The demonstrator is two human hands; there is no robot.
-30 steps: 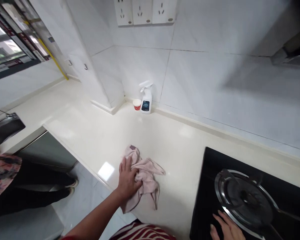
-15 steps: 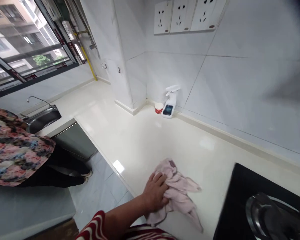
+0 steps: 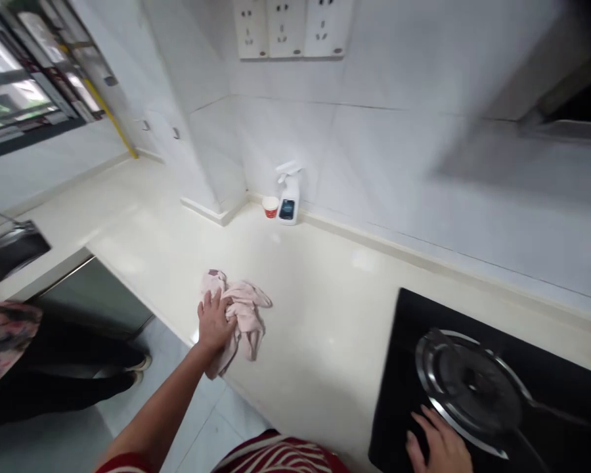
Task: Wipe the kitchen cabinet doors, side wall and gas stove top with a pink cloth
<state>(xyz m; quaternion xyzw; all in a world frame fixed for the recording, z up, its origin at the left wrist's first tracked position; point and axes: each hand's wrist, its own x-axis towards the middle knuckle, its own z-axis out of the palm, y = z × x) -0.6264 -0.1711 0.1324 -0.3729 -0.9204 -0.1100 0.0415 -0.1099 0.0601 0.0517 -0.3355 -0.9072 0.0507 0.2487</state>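
Note:
My left hand lies palm down on a crumpled pale pink cloth near the counter's front edge, its fingers gripping the bunched fabric. Folds of the cloth spread out to the right of the hand. At the lower right, my right hand is open and holds nothing. Its fingers reach over the black gas hob, beside the front of the metal burner ring.
A white spray bottle and a small red-and-white cup stand against the back wall. Another person stands at the left by the sink. Wall sockets are above the pale counter.
My view has swung to the right. My left hand and the cloth have moved left along the counter's front edge. My right hand has come into view over the hob.

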